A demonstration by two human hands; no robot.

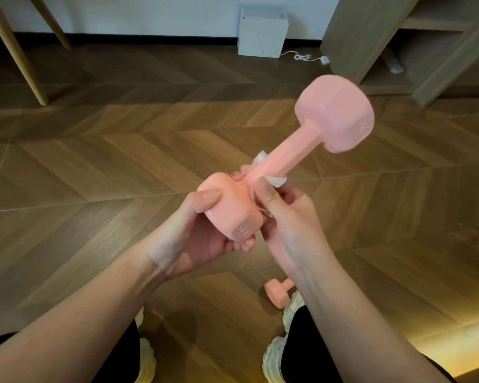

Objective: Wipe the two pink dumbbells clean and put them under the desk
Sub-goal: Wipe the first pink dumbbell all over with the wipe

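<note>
the pink dumbbell (285, 158) is held up over the wooden floor (122, 150), far end tilted up to the right. the left hand (202, 236) grips its near head; the right hand (285, 217) pinches a white wipe (274, 180) around the handle. a second dumbbell (277, 293) lies on the floor beside the right shoe (278, 352).

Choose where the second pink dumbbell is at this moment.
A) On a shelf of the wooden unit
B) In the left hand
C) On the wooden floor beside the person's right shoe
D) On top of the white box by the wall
C: the second pink dumbbell lies on the wooden herringbone floor, next to the white right shoe, partly hidden by the right forearm.
</note>
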